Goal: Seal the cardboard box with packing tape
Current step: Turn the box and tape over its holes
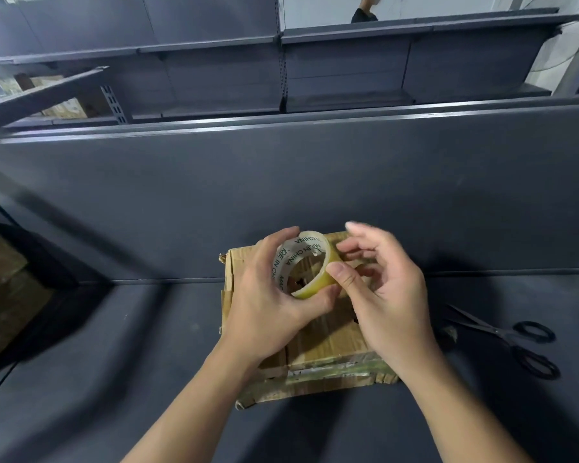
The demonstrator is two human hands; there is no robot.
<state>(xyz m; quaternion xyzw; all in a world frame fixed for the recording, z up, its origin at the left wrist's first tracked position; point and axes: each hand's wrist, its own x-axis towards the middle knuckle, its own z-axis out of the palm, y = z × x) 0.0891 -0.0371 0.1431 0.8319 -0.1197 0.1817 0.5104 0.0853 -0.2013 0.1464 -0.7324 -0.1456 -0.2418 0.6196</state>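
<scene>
A worn cardboard box [328,349] lies on the dark grey shelf [114,345], its top flaps closed, with old tape along its near edge. Above the box my left hand [268,302] grips a roll of clear yellowish packing tape [315,282] with a white printed core, fingers round the rim and thumb underneath. My right hand [385,295] is at the roll's right side. Its thumb presses on the roll's outer face and its other fingers are curled loosely beside it. The box's top middle is hidden behind both hands.
Black scissors [515,339] lie on the shelf to the right of the box. A grey back panel [281,182] rises just behind the box. More grey shelving stands beyond, with cardboard boxes [57,105] at the far left. A person [365,11] stands far back.
</scene>
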